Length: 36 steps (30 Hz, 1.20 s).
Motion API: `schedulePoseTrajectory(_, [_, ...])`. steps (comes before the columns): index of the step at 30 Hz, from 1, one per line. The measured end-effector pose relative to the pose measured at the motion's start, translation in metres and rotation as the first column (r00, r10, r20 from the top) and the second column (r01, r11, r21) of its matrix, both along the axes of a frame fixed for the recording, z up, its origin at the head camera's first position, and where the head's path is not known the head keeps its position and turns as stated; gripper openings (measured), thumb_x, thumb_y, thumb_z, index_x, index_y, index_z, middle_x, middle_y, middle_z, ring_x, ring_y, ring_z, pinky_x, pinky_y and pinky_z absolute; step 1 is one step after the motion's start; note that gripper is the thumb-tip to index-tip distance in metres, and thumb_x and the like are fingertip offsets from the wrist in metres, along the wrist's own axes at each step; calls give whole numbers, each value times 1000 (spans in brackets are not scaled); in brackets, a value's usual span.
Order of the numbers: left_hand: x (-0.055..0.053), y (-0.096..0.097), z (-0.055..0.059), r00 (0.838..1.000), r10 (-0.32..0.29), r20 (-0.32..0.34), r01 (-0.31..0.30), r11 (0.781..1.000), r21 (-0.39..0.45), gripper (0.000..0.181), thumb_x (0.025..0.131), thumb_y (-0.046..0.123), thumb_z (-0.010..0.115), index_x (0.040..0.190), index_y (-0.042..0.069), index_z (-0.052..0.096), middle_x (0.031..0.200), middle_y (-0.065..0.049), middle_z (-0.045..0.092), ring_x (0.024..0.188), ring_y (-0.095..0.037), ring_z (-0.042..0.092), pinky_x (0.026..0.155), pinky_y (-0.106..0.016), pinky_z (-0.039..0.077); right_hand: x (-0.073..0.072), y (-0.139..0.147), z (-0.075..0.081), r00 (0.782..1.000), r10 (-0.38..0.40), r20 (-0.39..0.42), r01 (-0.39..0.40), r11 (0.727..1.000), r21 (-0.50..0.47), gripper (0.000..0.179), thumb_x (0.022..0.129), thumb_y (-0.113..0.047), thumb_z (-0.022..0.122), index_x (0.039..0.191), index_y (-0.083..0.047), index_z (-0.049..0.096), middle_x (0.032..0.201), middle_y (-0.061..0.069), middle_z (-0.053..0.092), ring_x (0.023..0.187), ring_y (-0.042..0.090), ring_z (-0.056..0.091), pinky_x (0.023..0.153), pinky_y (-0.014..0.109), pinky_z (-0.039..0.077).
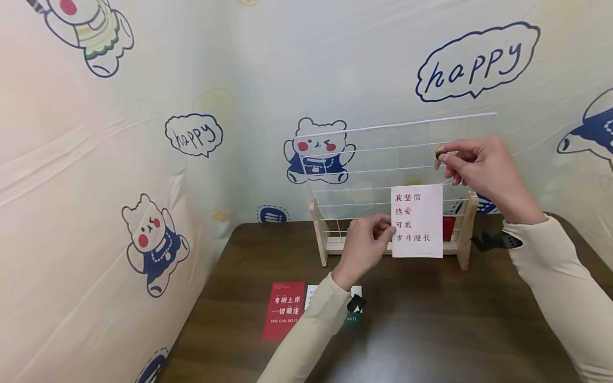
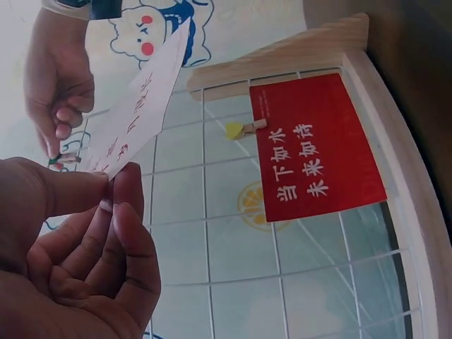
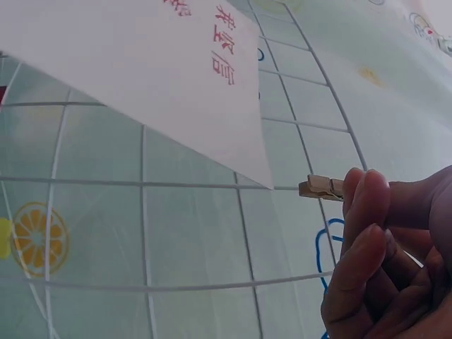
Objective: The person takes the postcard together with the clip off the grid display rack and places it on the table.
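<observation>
My left hand (image 1: 366, 244) pinches the left edge of a white card (image 1: 417, 221) with red Chinese writing, held upright in front of a white wire grid (image 1: 373, 173). Up and to the right of the card, my right hand (image 1: 486, 170) pinches a small wooden clothespin (image 3: 321, 187) with a green decoration, its wooden tip pointing away from the fingers. In the left wrist view a red card (image 2: 318, 148) hangs low on the grid, under a clothespin (image 2: 251, 128) with a yellow heart. The white card hides most of that red card from the head view.
The grid stands in a wooden base (image 1: 318, 234) at the back of the brown table (image 1: 412, 330). Another red card (image 1: 283, 311) lies at the front left, beside a white and a green card (image 1: 354, 319) partly covered by my left sleeve. A printed cloth (image 1: 258, 106) hangs behind.
</observation>
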<state>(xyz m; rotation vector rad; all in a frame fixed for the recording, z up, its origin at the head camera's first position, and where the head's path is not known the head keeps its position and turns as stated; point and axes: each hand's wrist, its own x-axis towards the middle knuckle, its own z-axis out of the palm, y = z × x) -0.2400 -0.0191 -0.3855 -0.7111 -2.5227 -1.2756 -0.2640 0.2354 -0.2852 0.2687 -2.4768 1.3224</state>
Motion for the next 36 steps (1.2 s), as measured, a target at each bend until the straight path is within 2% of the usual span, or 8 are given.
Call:
schedulePoseTrajectory(5, [2, -5, -5, 999, 11, 35, -10, 1000, -20, 16, 99, 11, 71, 113, 6, 77, 90, -5, 79, 65, 2, 60, 60, -11, 45, -4, -6, -11, 999, 16, 46, -17, 1000, 14, 28, 103, -22, 65, 125, -5, 73, 73, -5, 69, 62, 14, 63, 57, 23, 55])
schedulePoseTrajectory(13, [14, -15, -24, 993, -8, 115, 11, 1000, -28, 18, 98, 9, 71, 115, 4, 76, 89, -7, 79, 63, 1, 57, 57, -14, 46, -7, -21, -43, 993, 67, 98, -69, 998, 17, 29, 104, -19, 64, 128, -5, 72, 80, 8, 69, 65, 19, 62, 55, 25, 52])
schedulePoseTrajectory(18, [19, -19, -36, 988, -2, 152, 8, 999, -44, 20, 98, 9, 71, 116, 4, 75, 88, -7, 80, 63, 4, 58, 57, -13, 46, -9, -33, -62, 991, 111, 70, -114, 992, 47, 25, 103, -17, 66, 122, -3, 75, 78, 12, 68, 62, 16, 57, 51, 26, 47])
schedulePoseTrajectory(21, [22, -22, -44, 984, -2, 179, 12, 999, -53, 18, 98, 9, 71, 115, 4, 75, 89, -6, 80, 64, 6, 60, 59, -13, 48, -10, -39, -72, 988, 131, 80, -136, 989, 64, 25, 102, -16, 67, 121, -2, 75, 76, 13, 67, 60, 15, 56, 50, 26, 45])
schedulePoseTrajectory(25, [26, -25, -53, 978, 0, 208, 12, 998, -57, 17, 98, 9, 71, 114, 5, 75, 90, -5, 80, 66, 5, 62, 61, -14, 50, -12, -46, -83, 980, 154, 127, -161, 986, 47, 28, 101, -16, 67, 124, -2, 74, 90, 19, 71, 59, 18, 60, 51, 27, 46])
schedulePoseTrajectory(29, [30, -28, -66, 966, 13, 258, 1, 999, -54, 18, 98, 11, 72, 114, 5, 76, 90, -4, 80, 66, 5, 63, 60, -15, 51, -15, -53, -94, 976, 177, 126, -184, 982, 42, 28, 101, -16, 67, 122, 0, 75, 106, 25, 74, 64, 21, 66, 55, 25, 50])
schedulePoseTrajectory(33, [34, -30, -77, 954, 12, 300, 6, 998, -59, 18, 97, 11, 73, 113, 5, 76, 90, -4, 80, 66, 6, 62, 60, -14, 51, -18, -59, -107, 967, 201, 156, -209, 977, 33, 27, 101, -14, 67, 122, 1, 75, 102, 25, 76, 63, 18, 65, 52, 25, 47])
schedulePoseTrajectory(36, [35, -32, -83, 952, 11, 307, 7, 998, -57, 18, 97, 11, 72, 114, 4, 75, 90, -5, 80, 66, 7, 63, 61, -14, 52, -19, -63, -116, 960, 212, 185, -220, 975, 21, 27, 101, -12, 66, 123, 1, 74, 97, 25, 76, 61, 19, 64, 49, 26, 45])
